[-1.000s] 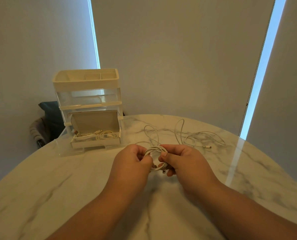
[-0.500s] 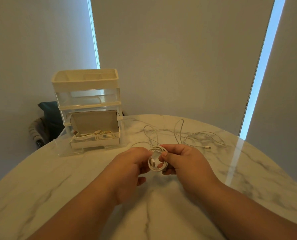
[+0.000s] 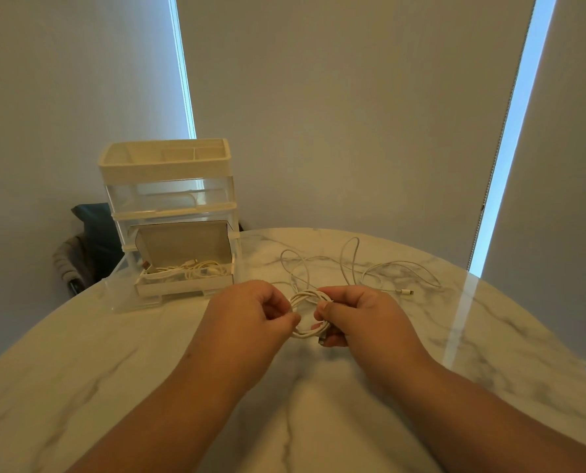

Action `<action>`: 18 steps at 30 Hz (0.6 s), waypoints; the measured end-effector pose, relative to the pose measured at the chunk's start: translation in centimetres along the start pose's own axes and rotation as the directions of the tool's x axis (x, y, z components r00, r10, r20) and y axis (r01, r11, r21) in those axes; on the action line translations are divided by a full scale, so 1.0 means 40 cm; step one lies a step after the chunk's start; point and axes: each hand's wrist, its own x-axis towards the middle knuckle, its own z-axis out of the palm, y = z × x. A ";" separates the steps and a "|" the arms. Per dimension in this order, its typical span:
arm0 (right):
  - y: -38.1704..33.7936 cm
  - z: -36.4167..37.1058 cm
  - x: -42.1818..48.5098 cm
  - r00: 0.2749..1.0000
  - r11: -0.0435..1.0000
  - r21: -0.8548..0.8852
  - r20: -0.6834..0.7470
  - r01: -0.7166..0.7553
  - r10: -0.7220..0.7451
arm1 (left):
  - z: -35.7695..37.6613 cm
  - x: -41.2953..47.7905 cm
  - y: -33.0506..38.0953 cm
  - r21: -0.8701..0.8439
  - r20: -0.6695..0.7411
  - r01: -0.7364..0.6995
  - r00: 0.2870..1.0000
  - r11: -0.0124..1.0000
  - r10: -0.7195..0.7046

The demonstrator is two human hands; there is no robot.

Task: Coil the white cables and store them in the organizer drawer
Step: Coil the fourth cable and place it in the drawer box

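Left hand (image 3: 250,312), right hand (image 3: 359,315) on one cable coil (image 3: 307,297); one organizer (image 3: 167,169).

Dim room: round marble surface before windows with the blinds drawn.
Round white marble surface (image 3: 114,387), grey-veined and glossy, with a pale streak of reflected daylight (image 3: 462,319) on its right side. Behind it hang plain grey roller blinds (image 3: 336,114), pulled down. Narrow bright gaps show between them, one left (image 3: 182,80) and one right (image 3: 510,131). Far left, past the surface's edge, a dark teal chair back (image 3: 93,230) with grey cloth (image 3: 69,257) beside it.
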 end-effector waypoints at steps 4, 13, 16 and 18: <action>0.005 0.003 0.001 0.997 0.985 0.153 0.036 -0.074 0.069 | -0.005 0.006 -0.005 -0.040 -0.037 0.006 0.999 0.999 -0.008; 0.005 -0.002 0.013 0.993 0.953 0.279 0.026 -0.122 0.119 | 0.023 -0.009 -0.005 -0.340 0.103 0.161 0.986 0.926 -0.134; 0.003 -0.006 0.015 0.992 0.953 0.276 0.024 -0.124 0.122 | 0.022 -0.009 -0.007 -0.206 0.060 0.082 0.996 0.975 -0.071; 0.004 -0.004 0.015 0.992 0.954 0.271 0.027 -0.127 0.124 | 0.019 -0.007 -0.006 -0.113 0.034 0.049 0.998 0.992 -0.046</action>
